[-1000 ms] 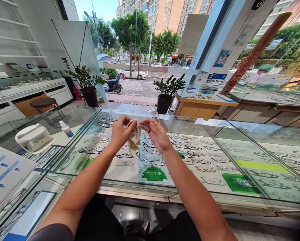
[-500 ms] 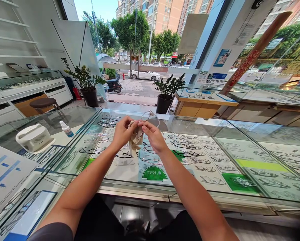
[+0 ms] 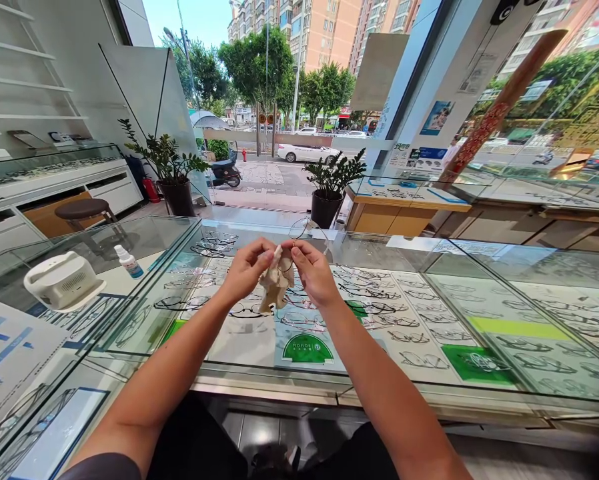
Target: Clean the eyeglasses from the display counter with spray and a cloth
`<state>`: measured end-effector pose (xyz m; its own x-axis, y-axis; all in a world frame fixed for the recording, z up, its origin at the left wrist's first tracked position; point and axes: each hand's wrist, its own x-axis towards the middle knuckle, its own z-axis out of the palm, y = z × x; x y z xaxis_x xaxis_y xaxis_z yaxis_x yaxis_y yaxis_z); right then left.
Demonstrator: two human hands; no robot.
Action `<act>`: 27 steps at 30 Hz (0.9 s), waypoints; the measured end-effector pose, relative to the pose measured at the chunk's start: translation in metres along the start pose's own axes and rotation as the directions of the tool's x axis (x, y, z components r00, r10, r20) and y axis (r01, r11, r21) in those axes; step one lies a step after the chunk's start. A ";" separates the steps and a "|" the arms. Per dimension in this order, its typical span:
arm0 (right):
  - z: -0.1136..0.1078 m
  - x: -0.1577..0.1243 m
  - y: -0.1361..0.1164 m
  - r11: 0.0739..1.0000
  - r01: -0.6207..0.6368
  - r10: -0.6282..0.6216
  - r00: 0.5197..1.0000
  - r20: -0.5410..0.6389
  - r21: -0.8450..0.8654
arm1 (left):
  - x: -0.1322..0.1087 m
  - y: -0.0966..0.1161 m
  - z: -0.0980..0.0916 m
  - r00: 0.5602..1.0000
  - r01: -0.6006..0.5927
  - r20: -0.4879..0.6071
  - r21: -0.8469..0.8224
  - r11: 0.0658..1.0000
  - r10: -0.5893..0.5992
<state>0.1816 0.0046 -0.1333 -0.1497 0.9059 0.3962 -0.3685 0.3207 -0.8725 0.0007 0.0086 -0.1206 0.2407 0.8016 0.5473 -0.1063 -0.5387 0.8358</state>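
At your far left, a printed sheet (image 3: 14,353) lies on the glass-topped counter (image 3: 259,385), cut off by the edge of the view. Just beyond it sits a white device (image 3: 64,280), and a brown stool (image 3: 82,211) stands on the floor behind. To the device's right, near it, a small spray bottle (image 3: 128,261) stands upright. Farther back is a potted plant (image 3: 164,160).

Next comes your left hand (image 3: 247,270), raised over the counter, thumb and fingers pinching a beige cloth (image 3: 275,287). The cloth hangs crumpled between your two hands, its lower end dangling above the rows of frames (image 3: 382,307) under the glass. A thin-rimmed pair of glasses (image 3: 302,229) is held up in front of you; one round rim shows above your fingertips, while the other part is hidden at the cloth, so you cannot tell exactly how the two meet there. Below them is a green half-round sign (image 3: 307,348).

Your right hand (image 3: 314,270) pinches the glasses between thumb and fingers, close beside the cloth. Behind it stands a second plant (image 3: 334,175). Farther right, a green card (image 3: 477,365) lies among the frames.
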 end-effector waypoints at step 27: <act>-0.003 -0.004 -0.014 0.994 -0.073 0.058 0.984 0.168 0.085 | -0.005 -0.008 0.008 0.866 0.429 0.394 -0.267 0.863 -0.309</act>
<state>0.1902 -0.0025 -0.1235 -0.3231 0.8635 0.3872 -0.4332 0.2289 -0.8718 0.0084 0.0065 -0.1305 0.6216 0.7579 0.1981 -0.2457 -0.0514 0.9680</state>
